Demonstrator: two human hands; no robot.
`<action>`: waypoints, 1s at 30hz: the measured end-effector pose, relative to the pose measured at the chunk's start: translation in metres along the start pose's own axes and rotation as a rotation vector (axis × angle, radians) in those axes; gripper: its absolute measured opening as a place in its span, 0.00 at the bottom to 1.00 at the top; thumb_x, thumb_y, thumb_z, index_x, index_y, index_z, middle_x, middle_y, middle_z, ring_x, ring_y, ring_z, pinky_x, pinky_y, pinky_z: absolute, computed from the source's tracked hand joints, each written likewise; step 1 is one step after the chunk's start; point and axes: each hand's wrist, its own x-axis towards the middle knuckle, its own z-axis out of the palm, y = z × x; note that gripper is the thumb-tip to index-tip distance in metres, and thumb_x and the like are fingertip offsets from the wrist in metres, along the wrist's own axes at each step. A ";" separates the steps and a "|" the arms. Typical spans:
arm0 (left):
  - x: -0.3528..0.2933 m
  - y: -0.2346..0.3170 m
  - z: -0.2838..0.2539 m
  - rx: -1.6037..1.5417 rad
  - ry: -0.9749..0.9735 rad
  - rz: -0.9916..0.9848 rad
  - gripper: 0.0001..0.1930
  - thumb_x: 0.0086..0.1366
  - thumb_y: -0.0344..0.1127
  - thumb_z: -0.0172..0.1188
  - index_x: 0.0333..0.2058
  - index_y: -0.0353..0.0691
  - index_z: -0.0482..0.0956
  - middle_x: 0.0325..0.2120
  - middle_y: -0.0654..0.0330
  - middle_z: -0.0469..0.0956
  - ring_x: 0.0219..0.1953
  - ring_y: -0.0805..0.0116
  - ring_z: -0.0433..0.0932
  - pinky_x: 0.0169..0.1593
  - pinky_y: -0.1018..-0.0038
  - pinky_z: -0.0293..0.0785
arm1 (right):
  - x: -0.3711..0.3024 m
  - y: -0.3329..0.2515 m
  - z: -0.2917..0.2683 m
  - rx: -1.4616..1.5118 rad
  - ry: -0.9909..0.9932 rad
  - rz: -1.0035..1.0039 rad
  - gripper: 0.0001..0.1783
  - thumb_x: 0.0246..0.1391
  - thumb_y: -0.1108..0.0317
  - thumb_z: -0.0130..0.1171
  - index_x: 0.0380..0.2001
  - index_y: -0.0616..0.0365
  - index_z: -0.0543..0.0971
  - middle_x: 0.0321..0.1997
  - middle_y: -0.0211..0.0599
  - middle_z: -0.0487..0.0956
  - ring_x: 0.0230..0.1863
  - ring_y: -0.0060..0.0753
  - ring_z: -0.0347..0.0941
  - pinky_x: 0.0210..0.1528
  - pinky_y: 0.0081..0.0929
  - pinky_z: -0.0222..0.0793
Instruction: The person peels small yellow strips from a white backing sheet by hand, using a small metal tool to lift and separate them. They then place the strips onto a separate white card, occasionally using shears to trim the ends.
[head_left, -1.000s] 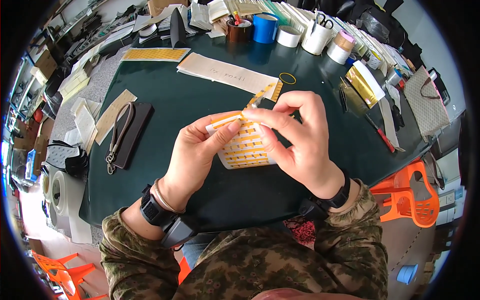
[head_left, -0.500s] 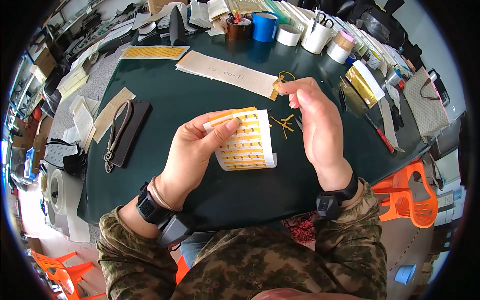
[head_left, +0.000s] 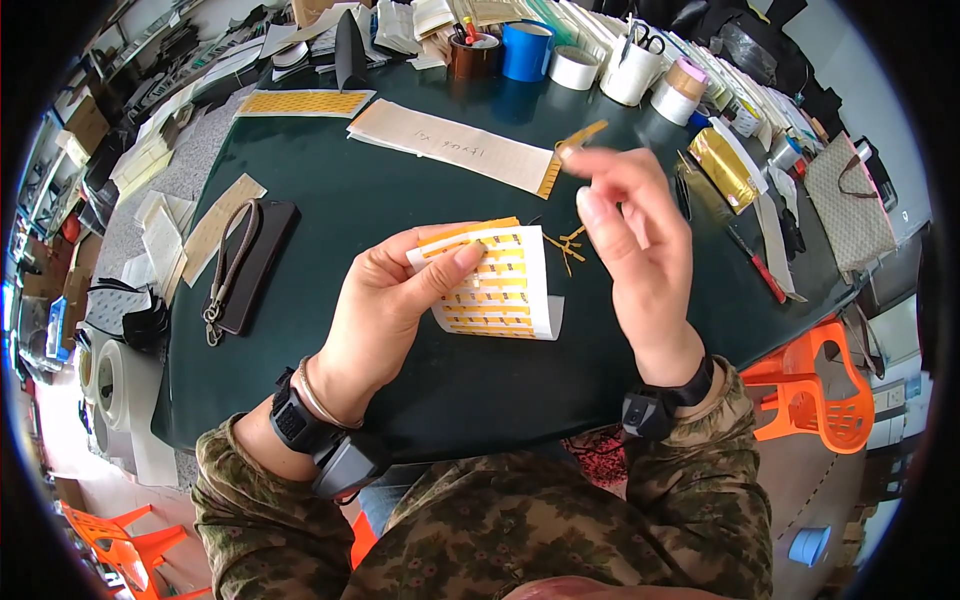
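My left hand (head_left: 390, 285) grips a curled white sheet of yellow stickers (head_left: 500, 290), its thumb pressed on the printed face and its fingers behind. Small dark marks run along the yellow rows. Over the table to the right, my right hand (head_left: 645, 235) has thumb and index finger apart, the index finger blurred. A thin yellow strip (head_left: 588, 132) sits at that fingertip; whether it sticks to the finger I cannot tell. Just beyond lies a long pale paper strip (head_left: 450, 148) with handwriting and yellow pieces (head_left: 549, 180) along its right end. Several yellow scraps (head_left: 570, 248) lie between my hands.
On the dark green table (head_left: 330, 380), a dark phone (head_left: 262, 270) with a strap lies left. Another yellow sticker sheet (head_left: 300, 104) is at far left. Tape rolls, including a blue one (head_left: 527, 52), and a scissors cup (head_left: 632, 75) line the back. A red-handled tool (head_left: 769, 280) lies right.
My right thumb and index finger have spread apart. The yellow strip, looped before, now stretches out beyond the fingertip. The sticker sheet's lower right corner has curled out more.
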 end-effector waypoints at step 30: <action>-0.004 0.003 0.001 0.289 -0.243 -0.199 0.11 0.66 0.34 0.57 0.41 0.31 0.78 0.33 0.66 0.79 0.36 0.83 0.74 0.41 0.83 0.70 | -0.001 -0.003 0.009 0.205 -0.496 0.367 0.27 0.51 0.74 0.62 0.54 0.57 0.65 0.34 0.28 0.73 0.37 0.16 0.68 0.43 0.17 0.63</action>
